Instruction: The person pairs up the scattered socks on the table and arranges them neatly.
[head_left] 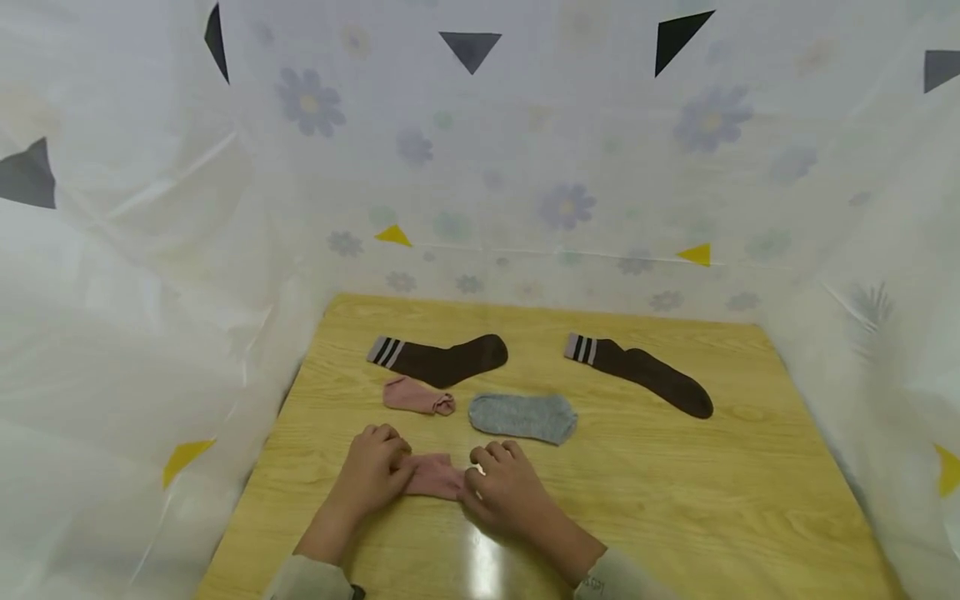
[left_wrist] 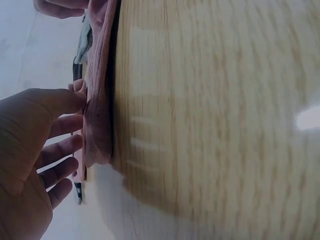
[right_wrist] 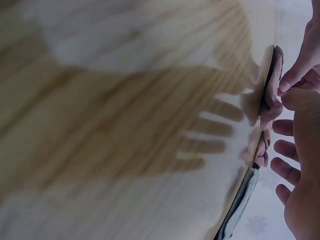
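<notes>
A pink sock (head_left: 435, 477) lies on the desk (head_left: 750, 500), in front of the other socks and closer to the left edge than to the right. The left hand (head_left: 371, 471) is at the sock's end towards the left edge, the right hand (head_left: 506, 487) at the end towards the right edge. In the left hand's grip the fingers are loosely bent and spaced apart, with the thumb tip at the cloth; I cannot tell whether it pinches the sock. The right hand's grip is much the same, thumb tip at the cloth and fingers slightly curved with gaps between them; here too a pinch cannot be made out

Farther back, a second pink sock (head_left: 408, 395) lies between the left hand and a dark sock (head_left: 450, 360) with a striped cuff. A grey sock (head_left: 521, 417) lies just beside the second pink one, on its right-edge side. Another dark sock (head_left: 645, 371), also striped at the cuff, lies well apart, nearer the far right corner, its toe slanting towards the right edge. A pale flowered sheet (head_left: 495, 150) hangs behind the far edge
</notes>
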